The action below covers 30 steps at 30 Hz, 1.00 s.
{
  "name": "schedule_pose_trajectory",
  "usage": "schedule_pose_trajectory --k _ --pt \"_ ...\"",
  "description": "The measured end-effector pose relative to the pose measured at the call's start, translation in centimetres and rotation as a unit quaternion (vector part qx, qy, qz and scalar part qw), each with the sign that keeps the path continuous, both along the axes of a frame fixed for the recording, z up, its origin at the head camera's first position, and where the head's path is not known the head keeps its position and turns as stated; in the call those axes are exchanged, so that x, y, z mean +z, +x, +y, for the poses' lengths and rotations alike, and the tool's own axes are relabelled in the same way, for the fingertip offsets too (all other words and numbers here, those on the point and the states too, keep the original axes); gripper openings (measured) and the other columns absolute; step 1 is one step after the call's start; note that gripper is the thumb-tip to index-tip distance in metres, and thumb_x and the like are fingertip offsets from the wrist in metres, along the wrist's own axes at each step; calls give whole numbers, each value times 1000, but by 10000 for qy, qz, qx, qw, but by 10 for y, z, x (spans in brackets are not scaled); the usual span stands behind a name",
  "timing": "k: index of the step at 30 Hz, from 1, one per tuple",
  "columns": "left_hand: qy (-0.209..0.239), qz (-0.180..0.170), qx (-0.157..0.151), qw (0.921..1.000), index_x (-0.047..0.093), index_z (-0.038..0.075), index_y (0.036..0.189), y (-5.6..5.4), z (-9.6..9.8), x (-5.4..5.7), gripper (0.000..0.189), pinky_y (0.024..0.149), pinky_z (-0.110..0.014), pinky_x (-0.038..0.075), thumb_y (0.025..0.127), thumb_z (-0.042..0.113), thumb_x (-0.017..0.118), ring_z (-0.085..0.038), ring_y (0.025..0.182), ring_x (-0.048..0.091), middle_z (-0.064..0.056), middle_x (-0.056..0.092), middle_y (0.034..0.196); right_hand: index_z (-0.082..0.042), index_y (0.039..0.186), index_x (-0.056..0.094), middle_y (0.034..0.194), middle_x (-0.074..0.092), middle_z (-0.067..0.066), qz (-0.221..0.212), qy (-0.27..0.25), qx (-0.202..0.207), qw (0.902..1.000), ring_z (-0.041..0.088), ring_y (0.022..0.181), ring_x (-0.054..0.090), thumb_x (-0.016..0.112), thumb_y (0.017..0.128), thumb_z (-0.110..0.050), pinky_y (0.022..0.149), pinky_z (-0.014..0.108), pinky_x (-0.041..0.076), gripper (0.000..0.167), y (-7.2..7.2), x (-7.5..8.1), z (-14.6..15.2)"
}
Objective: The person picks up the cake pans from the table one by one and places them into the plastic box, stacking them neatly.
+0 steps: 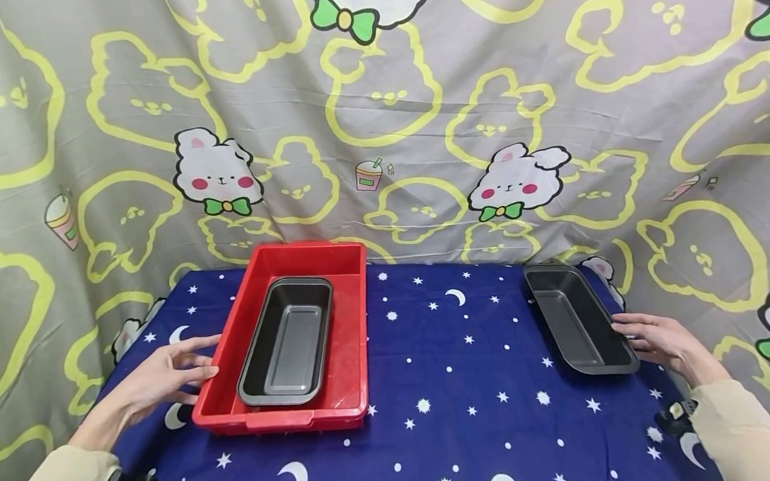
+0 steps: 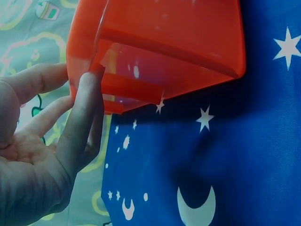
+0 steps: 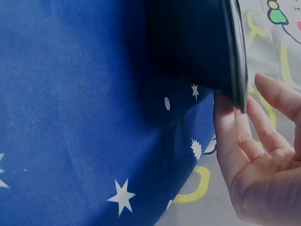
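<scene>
One pan (image 1: pixel 295 347) sits in the red bin (image 1: pixel 348 340), whose left edge my spread left hand (image 1: pixel 166 371) touches. My right hand (image 1: pixel 663 336), fingers spread, touches the right pan (image 1: pixel 572 320); only its wrist view shows a fingertip under the rim. Open desk (image 1: pixel 449 385) lies between.

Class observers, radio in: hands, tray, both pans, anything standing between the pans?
Left hand touching red tray, left side. Right hand at right pan, outer rim. Left pan inside red tray. Between pans: tray's right wall.
</scene>
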<state>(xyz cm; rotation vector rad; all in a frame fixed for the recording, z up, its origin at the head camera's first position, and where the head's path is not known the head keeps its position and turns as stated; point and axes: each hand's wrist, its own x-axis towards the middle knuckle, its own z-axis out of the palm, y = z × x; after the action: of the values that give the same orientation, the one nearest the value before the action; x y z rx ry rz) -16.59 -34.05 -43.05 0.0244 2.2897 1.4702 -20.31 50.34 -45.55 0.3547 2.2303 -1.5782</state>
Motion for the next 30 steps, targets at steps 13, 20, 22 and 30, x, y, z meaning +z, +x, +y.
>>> schedule_pose_trajectory --k 13,20,22,30 --pt "56 -20 4 10000 23 -4 165 0 1 1 80 83 -50 67 103 22 67 -32 104 78 -30 66 131 -45 100 66 99 76 -23 -20 -741 105 9972 2 92 75 60 107 -15 79 27 63 31 2 -8 -13" --pt "52 -26 17 10000 23 -4 165 1 1 1 80 82 -49 67 103 21 67 -31 102 78 -27 68 128 -14 137 57 102 77 -17 -54 -763 140 9970 6 94 76 61 106 -13 80 29 64 31 -1 -11 -21" --pt "67 -28 11 10000 22 -4 165 1 0 0 80 82 -49 67 103 21 67 -31 101 78 -26 69 127 2 151 42 103 77 -17 -67 -678 163 9975 7 94 77 61 106 -14 81 29 64 51 -3 -12 -24" --pt "131 -73 -20 9999 21 -5 165 -1 -1 -1 80 82 -49 67 104 21 67 -31 101 78 -24 70 126 16 158 11 97 76 -16 -82 -614 8 9981 7 89 77 64 104 -15 77 27 64 82 -5 -16 -38"
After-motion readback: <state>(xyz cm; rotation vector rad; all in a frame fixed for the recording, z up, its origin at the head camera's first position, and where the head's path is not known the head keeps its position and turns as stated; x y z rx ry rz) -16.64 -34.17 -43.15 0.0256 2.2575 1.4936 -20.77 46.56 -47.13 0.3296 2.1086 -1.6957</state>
